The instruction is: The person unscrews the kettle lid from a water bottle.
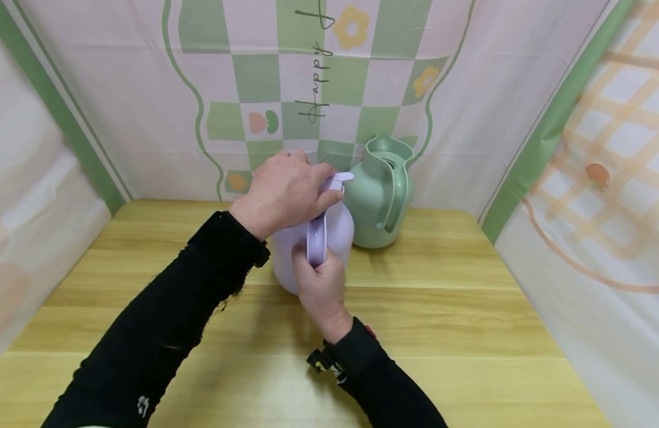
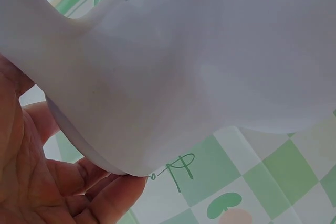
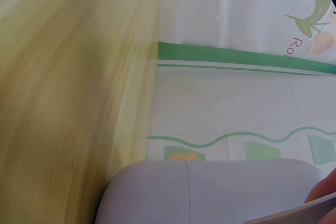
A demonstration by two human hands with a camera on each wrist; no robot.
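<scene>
A lilac thermos jug (image 1: 340,226) stands on the wooden table in the head view, its handle (image 1: 317,238) turned toward me. My right hand (image 1: 325,288) grips the lower part of that handle. Over the jug's top lies my left hand (image 1: 289,193), thumb toward the right by the small lilac lever. In the left wrist view, curled fingertips (image 2: 118,195) hold the rim of the pale jug (image 2: 220,66). The right wrist view has the jug's smooth side (image 3: 231,190) along the bottom, with part of a finger (image 3: 326,184) at the right edge. The palm hides most of the lid.
Just right of and behind the lilac jug stands a green thermos jug (image 1: 369,208), handle facing front right. The wooden table (image 1: 431,333) reaches back to a checkered cloth (image 1: 257,77). More patterned cloth hangs along both sides.
</scene>
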